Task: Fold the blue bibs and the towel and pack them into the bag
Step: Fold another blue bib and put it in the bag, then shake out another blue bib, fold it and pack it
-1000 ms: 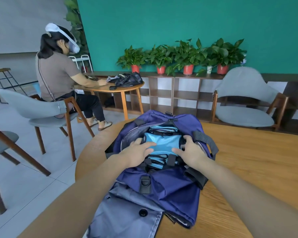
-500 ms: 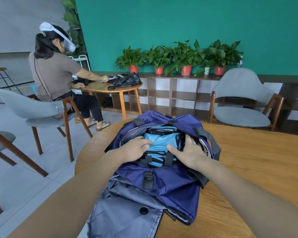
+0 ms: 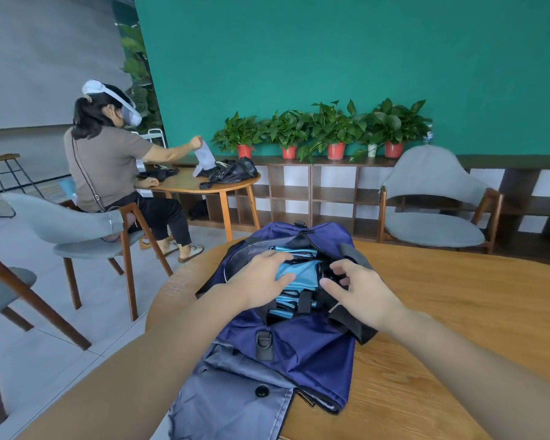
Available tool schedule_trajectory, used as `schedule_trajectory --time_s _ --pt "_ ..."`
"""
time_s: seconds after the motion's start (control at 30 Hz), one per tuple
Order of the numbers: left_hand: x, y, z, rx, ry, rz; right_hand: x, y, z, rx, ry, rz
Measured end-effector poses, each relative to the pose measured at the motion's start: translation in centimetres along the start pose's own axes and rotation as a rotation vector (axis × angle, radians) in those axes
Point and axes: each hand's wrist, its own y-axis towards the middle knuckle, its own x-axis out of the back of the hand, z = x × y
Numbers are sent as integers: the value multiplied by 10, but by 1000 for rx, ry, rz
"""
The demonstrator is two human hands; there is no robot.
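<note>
A navy blue bag (image 3: 302, 347) lies open on the round wooden table (image 3: 458, 312). Folded light blue bibs (image 3: 302, 274) with black straps fill its opening. My left hand (image 3: 261, 281) lies flat on top of the bibs, fingers straight, pressing them down. My right hand (image 3: 359, 290) hovers just right of the bibs above the bag's opening, fingers spread and loosely bent, holding nothing. A grey-blue cloth with a black button (image 3: 235, 401) lies on the table against the bag's near side.
A person wearing a headset (image 3: 108, 160) sits at another table (image 3: 204, 182) at the back left. Grey chairs (image 3: 77, 223) stand on the left, and one (image 3: 432, 201) behind my table. A low shelf with potted plants (image 3: 331, 131) lines the green wall.
My right hand has lifted off the bibs and drawn back to the right with its fingers spread. My left hand has slid further onto the bibs. The view has tilted up.
</note>
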Motion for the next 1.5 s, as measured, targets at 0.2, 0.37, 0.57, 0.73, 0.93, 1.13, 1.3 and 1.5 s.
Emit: schedule_trajectory --time_s 0.2,0.37,0.57,0.73,0.93,1.13,1.3,1.5 --pt "-31 1 -107 -175 -33 -25 61 -73 -40 -28 -11 -74" --pt "-75 -4 -217 -295 -73 24 124 -156 -105 -154 -62 -136" --pt "-150 -26 -359 -398 -177 92 197 -292 -197 -421 -166 -234" --pt "-218 -75 -483 -556 -272 219 232 -404 -256 -659 -143 -341" --pt "-299 -121 -585 -647 -229 417 246 -510 -314 -896 -141 -362" --pt "-378 -127 -621 -555 -99 585 229 -566 -376 -1055 -65 -314" --pt "-450 -111 -627 -370 7 685 202 -581 -431 -1102 38 -272" --pt "-532 -107 -618 -277 80 765 167 -581 -503 -1161 96 -180"
